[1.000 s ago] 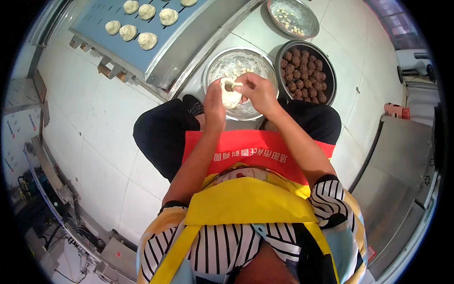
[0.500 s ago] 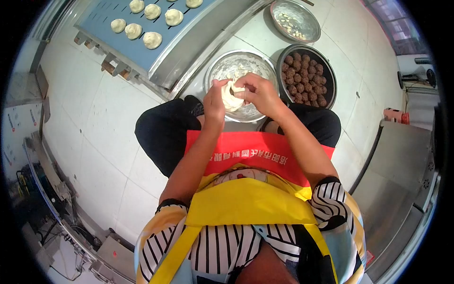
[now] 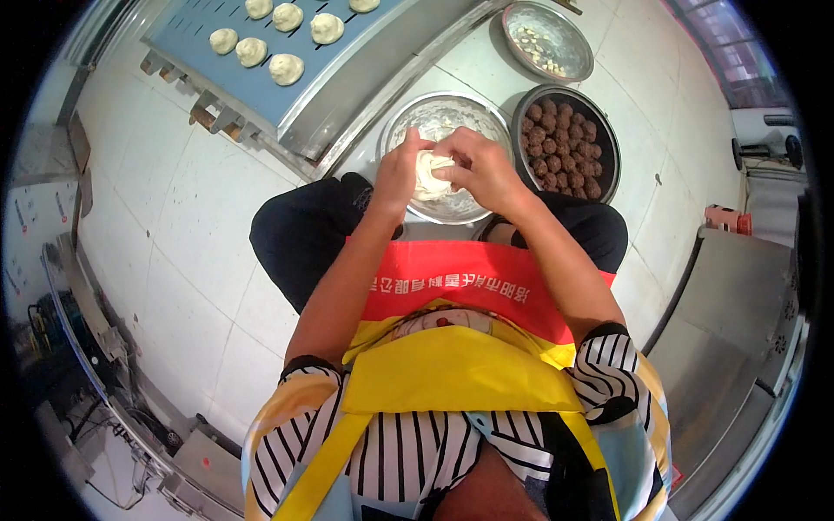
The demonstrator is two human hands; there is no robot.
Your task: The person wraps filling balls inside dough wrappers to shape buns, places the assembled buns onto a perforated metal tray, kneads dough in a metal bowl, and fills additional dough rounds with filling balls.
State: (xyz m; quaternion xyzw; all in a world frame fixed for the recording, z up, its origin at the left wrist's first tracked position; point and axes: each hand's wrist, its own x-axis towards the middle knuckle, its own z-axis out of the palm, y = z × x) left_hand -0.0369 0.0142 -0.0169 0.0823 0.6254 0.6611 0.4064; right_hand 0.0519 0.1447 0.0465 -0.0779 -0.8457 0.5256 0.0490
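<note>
A pale, pleated dough bun (image 3: 429, 178) is between my two hands, above a wide metal bowl (image 3: 480, 108) dusted with flour. My left hand (image 3: 403, 171) is wrapped around the bun's left side. On the right, the fingers of my right hand (image 3: 479, 167) pinch the gathered dough at its top. The folds now look almost drawn together, and any filling inside is hidden. Just right of my right hand stands a dark round pan (image 3: 519, 165) of brown filling balls (image 3: 560, 143).
Several shaped buns (image 3: 287, 69) sit on a blue slotted belt (image 3: 217, 78) with a metal edge at upper left. A second metal bowl (image 3: 521, 61) with small pale pieces stands at upper right. Steel equipment (image 3: 704, 330) lines the right side.
The opening in the dough, dark inside half a second ago, has been gathered nearly closed. My hands have drawn closer together around the bun.
</note>
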